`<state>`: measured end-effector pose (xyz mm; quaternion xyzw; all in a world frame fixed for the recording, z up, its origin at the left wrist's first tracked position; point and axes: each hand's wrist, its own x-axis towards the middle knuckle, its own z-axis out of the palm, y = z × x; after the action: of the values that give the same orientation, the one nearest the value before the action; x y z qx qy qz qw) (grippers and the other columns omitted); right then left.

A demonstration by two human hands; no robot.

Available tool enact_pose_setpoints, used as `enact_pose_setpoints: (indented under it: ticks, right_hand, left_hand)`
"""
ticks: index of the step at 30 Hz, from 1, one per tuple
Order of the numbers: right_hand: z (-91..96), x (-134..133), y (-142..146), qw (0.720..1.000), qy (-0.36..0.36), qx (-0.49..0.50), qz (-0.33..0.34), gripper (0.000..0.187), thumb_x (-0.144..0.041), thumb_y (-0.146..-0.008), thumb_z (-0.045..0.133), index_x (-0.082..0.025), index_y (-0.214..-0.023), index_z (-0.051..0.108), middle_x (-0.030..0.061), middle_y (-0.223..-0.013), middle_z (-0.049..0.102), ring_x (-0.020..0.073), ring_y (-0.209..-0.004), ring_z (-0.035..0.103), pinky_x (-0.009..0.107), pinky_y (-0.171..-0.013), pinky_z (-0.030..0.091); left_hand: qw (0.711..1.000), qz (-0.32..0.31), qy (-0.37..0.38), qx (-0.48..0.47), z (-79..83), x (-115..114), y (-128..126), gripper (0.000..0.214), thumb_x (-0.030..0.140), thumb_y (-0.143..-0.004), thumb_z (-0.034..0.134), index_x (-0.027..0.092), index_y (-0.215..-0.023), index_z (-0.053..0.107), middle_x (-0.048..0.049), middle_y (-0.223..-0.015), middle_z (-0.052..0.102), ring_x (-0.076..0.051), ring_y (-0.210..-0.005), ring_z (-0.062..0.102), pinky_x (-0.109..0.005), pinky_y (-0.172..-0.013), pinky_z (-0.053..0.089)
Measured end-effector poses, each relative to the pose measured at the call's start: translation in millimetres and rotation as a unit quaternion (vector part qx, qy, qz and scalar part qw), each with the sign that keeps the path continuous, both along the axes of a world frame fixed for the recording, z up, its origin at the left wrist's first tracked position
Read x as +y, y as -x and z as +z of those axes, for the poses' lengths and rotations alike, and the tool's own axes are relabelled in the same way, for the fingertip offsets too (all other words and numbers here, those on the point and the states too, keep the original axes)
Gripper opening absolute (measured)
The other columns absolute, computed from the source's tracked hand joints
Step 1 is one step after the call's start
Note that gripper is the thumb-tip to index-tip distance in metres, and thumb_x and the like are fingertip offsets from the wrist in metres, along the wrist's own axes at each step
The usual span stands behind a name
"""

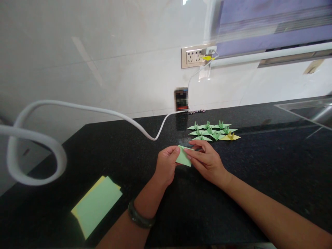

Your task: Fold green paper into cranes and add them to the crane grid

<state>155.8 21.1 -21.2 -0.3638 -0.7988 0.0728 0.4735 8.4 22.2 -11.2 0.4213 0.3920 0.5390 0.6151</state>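
A small folded piece of light green paper (183,157) is held between both hands above the black countertop (259,162). My left hand (166,166) pinches its left edge with thumb and fingers. My right hand (206,160) lies over its right side, fingers pressing along a fold. A dark bangle (140,217) sits on my left wrist. Just beyond the hands, several folded green paper cranes (209,131) and one yellow crane (230,137) lie in rows on the counter.
A stack of green and yellow paper sheets (97,204) lies at the near left. A white cable (77,108) loops from the left across the counter to a wall socket (193,57). A small dark object (181,99) leans against the wall.
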Motion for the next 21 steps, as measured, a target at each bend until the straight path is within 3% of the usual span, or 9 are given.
enact_pose_setpoints:
  ticks: [21]
  right_hand:
    - [5.4, 2.9, -3.1, 0.995, -0.018, -0.100, 0.012, 0.026, -0.022, -0.077, 0.050, -0.029, -0.100, 0.059, 0.0068, -0.109, 0.049, 0.0173, -0.090, 0.049, 0.031, -0.070, 0.046]
  left_hand:
    - [0.998, -0.037, 0.044, -0.022, 2.7, 3.6, 2.9, 0.028, 0.038, -0.067, 0.056, 0.010, -0.074, 0.059, -0.0041, -0.063, 0.058, -0.011, -0.053, 0.053, -0.027, -0.053, 0.046]
